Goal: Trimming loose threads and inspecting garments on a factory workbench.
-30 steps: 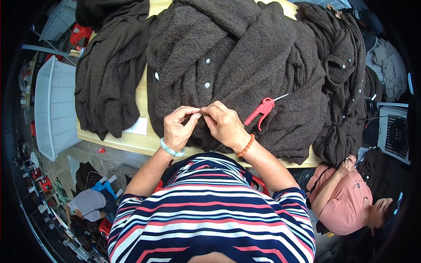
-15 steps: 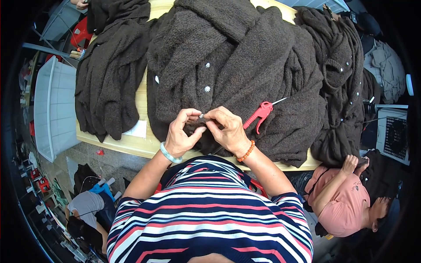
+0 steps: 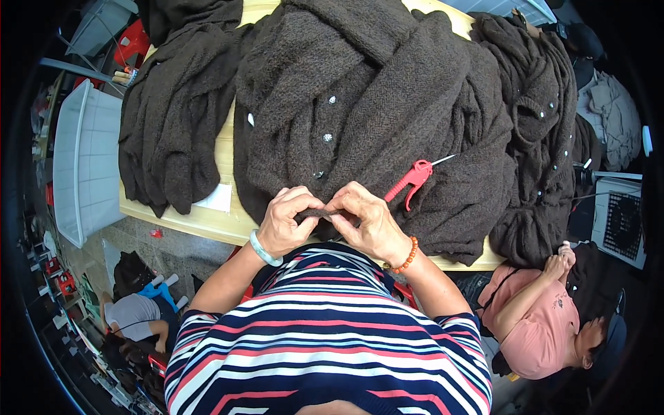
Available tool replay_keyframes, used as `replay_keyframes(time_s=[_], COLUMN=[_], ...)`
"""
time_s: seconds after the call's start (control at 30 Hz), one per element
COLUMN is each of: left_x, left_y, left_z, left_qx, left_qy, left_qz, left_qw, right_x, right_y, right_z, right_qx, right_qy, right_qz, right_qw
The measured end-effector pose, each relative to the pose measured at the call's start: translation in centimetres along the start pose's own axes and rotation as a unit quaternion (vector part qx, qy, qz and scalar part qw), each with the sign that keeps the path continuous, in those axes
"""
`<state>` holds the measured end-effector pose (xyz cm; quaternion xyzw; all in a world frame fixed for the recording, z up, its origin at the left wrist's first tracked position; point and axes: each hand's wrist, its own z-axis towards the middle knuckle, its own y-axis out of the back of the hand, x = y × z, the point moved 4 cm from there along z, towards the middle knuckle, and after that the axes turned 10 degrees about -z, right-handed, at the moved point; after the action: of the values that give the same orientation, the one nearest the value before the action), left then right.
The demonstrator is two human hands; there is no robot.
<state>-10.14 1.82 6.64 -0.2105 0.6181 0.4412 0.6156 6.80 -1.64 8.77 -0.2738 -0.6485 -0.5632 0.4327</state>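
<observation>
Left fingers [image 3: 299, 199], right fingers [image 3: 353, 199] tight on brown garment [image 3: 377, 124], marks [image 3: 559, 304] on pink shirt [image 3: 529, 328] illegible

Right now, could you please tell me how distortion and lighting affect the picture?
In the head view, the wooden table bows along its near edge and the corners fall black; the red tool looks fairly crisp; the brown garment loses detail in its darkest folds.
</observation>
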Motion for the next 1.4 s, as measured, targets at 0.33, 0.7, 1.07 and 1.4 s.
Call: replay_keyframes(time_s=[0.33,0.7,1.07,1.4], left_x=[-0.2,3.0,5.8,5.9], left_y=[-0.2,-0.1,0.3,0.2], left_z=[0.9,4.2,4.3,1.9], left_qx=[0.065,-0.012,-0.067,-0.086], left_qy=[0.028,0.103,0.258,0.303], left_qz=[0.068,0.176,-0.276,-0.511], left_qw=[0.995,0.979,0.924,0.800], right_x=[0.8,-0.4,-0.1,0.7], right_y=[-0.1,-1.0,-0.2,-0.9], right_z=[0.6,1.4,1.9,3.4], right_qx=[0.035,0.027,0.000,-0.076], right_qy=[0.047,0.047,0.046,0.084], right_qz=[-0.113,-0.177,-0.161,-0.229], right_qw=[0.992,0.983,0.986,0.967])
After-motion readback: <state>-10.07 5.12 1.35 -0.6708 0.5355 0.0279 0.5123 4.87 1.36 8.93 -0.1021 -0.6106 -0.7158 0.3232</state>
